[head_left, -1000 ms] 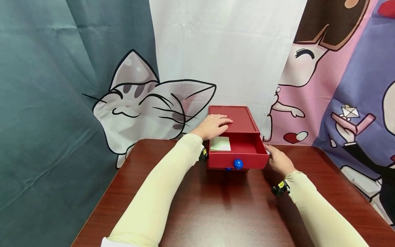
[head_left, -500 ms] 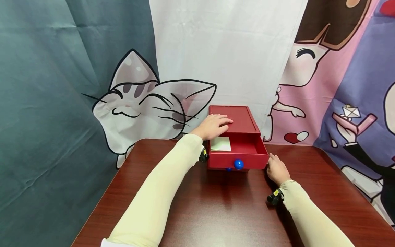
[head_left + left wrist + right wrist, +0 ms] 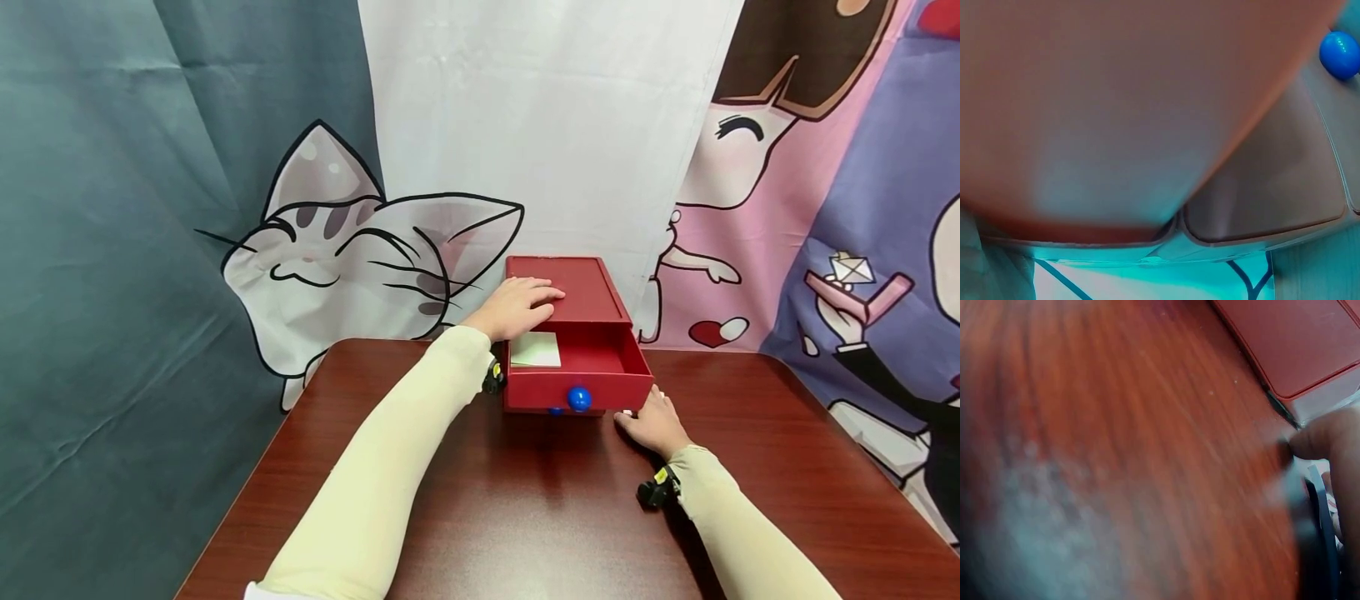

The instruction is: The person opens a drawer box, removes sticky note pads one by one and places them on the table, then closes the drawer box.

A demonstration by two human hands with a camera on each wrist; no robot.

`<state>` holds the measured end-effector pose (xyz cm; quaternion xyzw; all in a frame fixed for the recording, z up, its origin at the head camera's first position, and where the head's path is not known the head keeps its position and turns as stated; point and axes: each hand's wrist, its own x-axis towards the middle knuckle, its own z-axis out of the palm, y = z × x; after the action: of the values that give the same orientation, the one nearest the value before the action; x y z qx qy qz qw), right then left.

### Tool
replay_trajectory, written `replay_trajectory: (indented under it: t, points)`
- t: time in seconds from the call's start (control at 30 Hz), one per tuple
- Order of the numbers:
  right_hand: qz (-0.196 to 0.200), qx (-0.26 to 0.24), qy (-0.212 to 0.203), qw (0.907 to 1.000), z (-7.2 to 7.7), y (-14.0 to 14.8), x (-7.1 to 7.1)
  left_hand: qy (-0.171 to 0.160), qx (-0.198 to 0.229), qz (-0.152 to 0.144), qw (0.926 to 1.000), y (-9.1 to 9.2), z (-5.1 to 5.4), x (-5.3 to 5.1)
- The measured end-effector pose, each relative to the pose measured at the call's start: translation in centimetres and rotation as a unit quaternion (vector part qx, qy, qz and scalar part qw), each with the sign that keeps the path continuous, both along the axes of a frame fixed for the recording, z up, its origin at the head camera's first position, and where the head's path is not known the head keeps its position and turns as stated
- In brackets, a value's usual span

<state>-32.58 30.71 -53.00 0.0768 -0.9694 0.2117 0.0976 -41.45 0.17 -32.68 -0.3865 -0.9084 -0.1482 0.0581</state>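
Observation:
A small red drawer cabinet [image 3: 581, 287] stands at the back of the table. Its upper drawer [image 3: 540, 392] with a blue knob [image 3: 579, 399] is pulled out, and a pale green paper pad [image 3: 536, 350] lies inside at the left. My left hand [image 3: 517, 307] rests on the cabinet top, fingers extended; blurred, it fills much of the left wrist view. Beside the drawer's front right corner is my right hand [image 3: 656, 425], low over the table, thumb pointing left. A small whitish spot shows by the thumb; whether it is a held thing is unclear.
The brown wooden table [image 3: 525, 517] extends towards me and to both sides. A second blue knob [image 3: 556, 411] shows below the open drawer. Printed curtains [image 3: 555, 125] hang directly behind the table.
My right hand has moved from the drawer's right side down and towards me, to the front right corner, and its thumb now points left. The left hand and drawer have stayed put.

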Motion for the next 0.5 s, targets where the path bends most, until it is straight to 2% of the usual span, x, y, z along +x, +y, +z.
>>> replay_trajectory:
  t: [0.27, 0.5]
  points:
    - [0.04, 0.029, -0.015, 0.9987, 0.47, 0.33, -0.25, -0.001, 0.006, -0.001, 1.0, 0.05, 0.38, 0.12]
    - [0.065, 0.037, -0.022, 0.997, 0.39, 0.53, -0.86, -0.001, 0.007, -0.003, 1.0, 0.12, 0.11, 0.12]
